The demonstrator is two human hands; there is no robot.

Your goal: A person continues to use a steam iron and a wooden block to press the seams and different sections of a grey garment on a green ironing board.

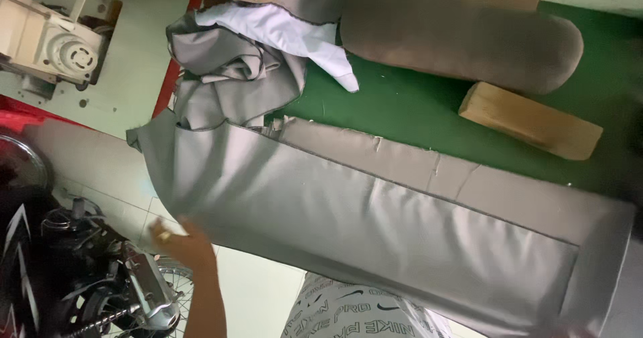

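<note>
A long grey cushion (375, 224), covered in smooth grey fabric with dark piping along its seams, lies slantwise across a green-topped bench (408, 107), running from the upper left down to the lower right of the view. Only one of the person's hands is clearly visible: the left hand (179, 244) reaches up from the bottom left and presses against the cushion's near lower edge at its left end, the fingers curled around the fabric there in a light grip. The right hand cannot be made out; the far right end of the cushion is blurred, so its state cannot be told. Loose grey cover fabric (228, 77) is bunched in a heap just beyond the cushion's left end, with a pale white cloth (295, 33) draped over it. Behind the cushion, a brown cylindrical bolster (462, 36) lies on the bench, and a wooden block (529, 120) sits between the bolster and the cushion. At the upper left, beside the bench, stands a cream-coloured sewing machine (47, 43). At the lower left, on a pale tiled floor (114, 170), part of a motorcycle (87, 278) shows.
</note>
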